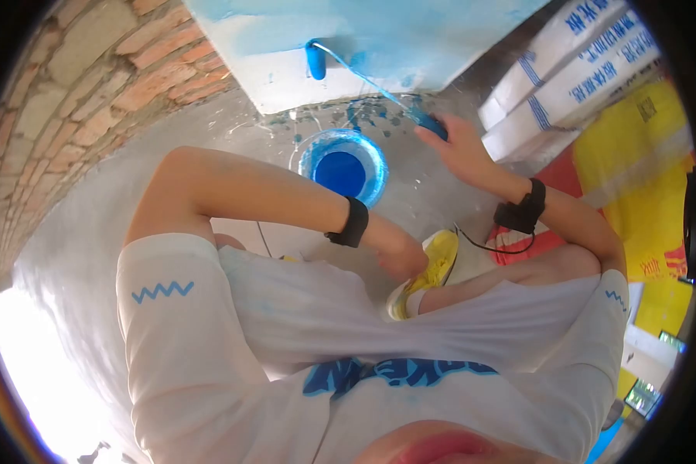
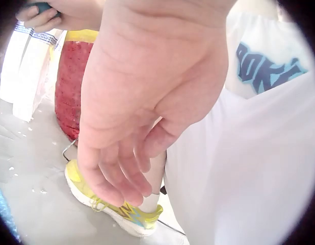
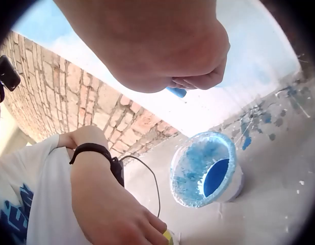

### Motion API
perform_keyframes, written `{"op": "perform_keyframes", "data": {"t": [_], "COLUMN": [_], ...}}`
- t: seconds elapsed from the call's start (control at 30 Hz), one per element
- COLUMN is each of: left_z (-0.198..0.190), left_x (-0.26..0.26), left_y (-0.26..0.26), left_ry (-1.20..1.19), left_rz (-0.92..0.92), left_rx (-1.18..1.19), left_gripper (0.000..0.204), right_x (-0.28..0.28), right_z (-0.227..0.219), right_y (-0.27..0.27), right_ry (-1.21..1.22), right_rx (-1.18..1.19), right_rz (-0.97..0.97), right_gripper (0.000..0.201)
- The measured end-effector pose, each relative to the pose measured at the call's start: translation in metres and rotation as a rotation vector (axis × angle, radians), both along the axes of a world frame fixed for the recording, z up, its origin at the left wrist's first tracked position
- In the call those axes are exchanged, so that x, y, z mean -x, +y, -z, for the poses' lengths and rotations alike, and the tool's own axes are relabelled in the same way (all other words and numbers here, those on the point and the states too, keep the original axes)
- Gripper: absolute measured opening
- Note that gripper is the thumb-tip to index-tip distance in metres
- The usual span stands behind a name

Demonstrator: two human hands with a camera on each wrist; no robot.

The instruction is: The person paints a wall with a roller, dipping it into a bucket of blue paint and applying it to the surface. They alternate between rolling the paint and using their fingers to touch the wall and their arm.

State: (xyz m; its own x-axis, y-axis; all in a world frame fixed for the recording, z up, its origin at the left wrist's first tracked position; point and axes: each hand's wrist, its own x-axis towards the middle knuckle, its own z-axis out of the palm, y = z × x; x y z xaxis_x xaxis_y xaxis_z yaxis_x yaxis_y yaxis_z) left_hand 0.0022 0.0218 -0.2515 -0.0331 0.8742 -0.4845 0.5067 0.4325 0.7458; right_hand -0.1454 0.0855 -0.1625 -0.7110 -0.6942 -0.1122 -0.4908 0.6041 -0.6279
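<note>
My right hand (image 1: 468, 155) grips the dark blue handle (image 1: 431, 125) of a paint roller, its fingers curled round it. From the handle a long thin rod runs to the blue roller head (image 1: 315, 60), which lies against a white board or wall (image 1: 278, 77) partly covered in light blue paint. Below the roller stands a paint bucket (image 3: 185, 178), its inside smeared blue and deep blue paint at the bottom. Loosely bent, my left hand (image 2: 152, 76) hangs over the yellow shoe (image 1: 441, 259) with nothing in its fingers.
Blue splatters (image 3: 246, 135) mark the grey floor between bucket and painted surface. A brick wall (image 1: 93, 77) rises at the left. White wrapped packages (image 1: 549, 77) and a yellow and red sack (image 1: 619, 201) lie to the right. A black cable (image 1: 491, 249) trails near the shoe.
</note>
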Motion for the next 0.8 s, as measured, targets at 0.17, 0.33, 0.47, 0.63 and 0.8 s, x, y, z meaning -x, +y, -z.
{"op": "perform_keyframes", "data": {"t": [0.17, 0.33, 0.47, 0.63, 0.8], "left_z": [0.0, -0.01, -0.007, 0.004, -0.009], "left_x": [-0.006, -0.012, -0.014, 0.001, 0.013], "left_y": [-0.025, -0.044, -0.044, -0.025, -0.007], "left_ry": [-0.056, -0.082, -0.094, -0.109, -0.085], "left_rz": [-0.22, -0.229, -0.239, -0.116, 0.021], "left_rx": [-0.08, -0.114, -0.165, -0.168, -0.234], "left_gripper": [0.027, 0.029, 0.028, 0.028, 0.027], "right_x": [-0.004, -0.002, 0.007, 0.006, 0.005], "right_z": [0.01, 0.037, 0.048, 0.039, 0.033], "right_y": [-0.045, -0.062, -0.047, -0.006, 0.045], "right_ry": [0.042, 0.083, -0.014, 0.066, 0.17], "right_rx": [0.051, 0.101, -0.065, -0.096, -0.158], "right_rz": [-0.166, -0.246, -0.22, -0.04, 0.148], "right_gripper": [0.033, 0.032, 0.033, 0.033, 0.032]}}
